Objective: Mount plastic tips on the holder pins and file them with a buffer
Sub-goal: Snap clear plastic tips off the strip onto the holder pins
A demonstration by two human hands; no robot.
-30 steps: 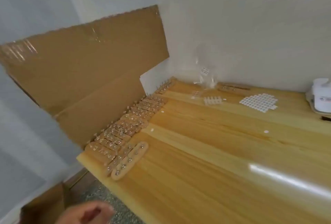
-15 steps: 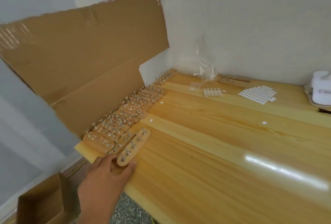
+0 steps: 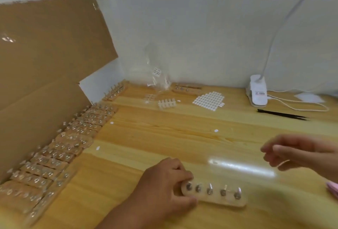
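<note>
My left hand (image 3: 164, 183) grips the left end of a wooden holder strip (image 3: 215, 196) that lies on the table (image 3: 164, 137) near its front edge. Several metal pins stand in a row along the strip. My right hand (image 3: 296, 153) hovers blurred above the table to the right, fingers loosely curled with nothing visible in them. A rack of white plastic tips (image 3: 166, 103) lies at the back centre. A pink edge, perhaps the buffer (image 3: 333, 189), shows at the right border.
Many more pin holders (image 3: 60, 153) lie in a row along the left edge, against leaning cardboard (image 3: 45, 64). At the back are a clear bag (image 3: 158, 75), a white sticker sheet (image 3: 208, 99), a lamp base (image 3: 257, 93) with its cord, and black tweezers (image 3: 281, 114).
My left hand took one holder from the left row and brought it to the near centre of the table. My right hand came into view. The camera turned right.
</note>
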